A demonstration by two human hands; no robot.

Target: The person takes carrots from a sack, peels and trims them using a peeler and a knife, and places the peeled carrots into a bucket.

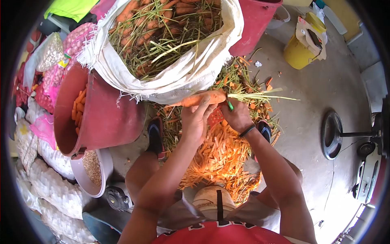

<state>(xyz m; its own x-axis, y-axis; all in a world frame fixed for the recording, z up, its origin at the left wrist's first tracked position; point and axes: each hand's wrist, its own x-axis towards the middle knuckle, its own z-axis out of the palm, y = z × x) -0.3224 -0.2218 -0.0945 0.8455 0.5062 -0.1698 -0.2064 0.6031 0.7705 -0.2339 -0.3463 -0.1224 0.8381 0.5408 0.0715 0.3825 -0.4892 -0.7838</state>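
My left hand (196,122) is closed around the underside of a large orange carrot (201,99), which lies nearly level with its tip to the left. Pale green stems (260,96) still stick out from its right end. At that stem end, my right hand (237,116) is closed on a small tool with a green handle (230,105); its blade is hidden, so I cannot tell whether it is a knife or a peeler. Below both hands spreads a heap of orange carrot peelings (221,150). An open white sack (162,87) full of carrots with stems stands just beyond.
A red tub (109,118) at the left holds peeled carrots (80,106). Another red tub (254,28) stands behind the sack. Farther right are a yellow bucket (296,53) and a round black stand base (332,134). Filled bags (57,183) line the left side.
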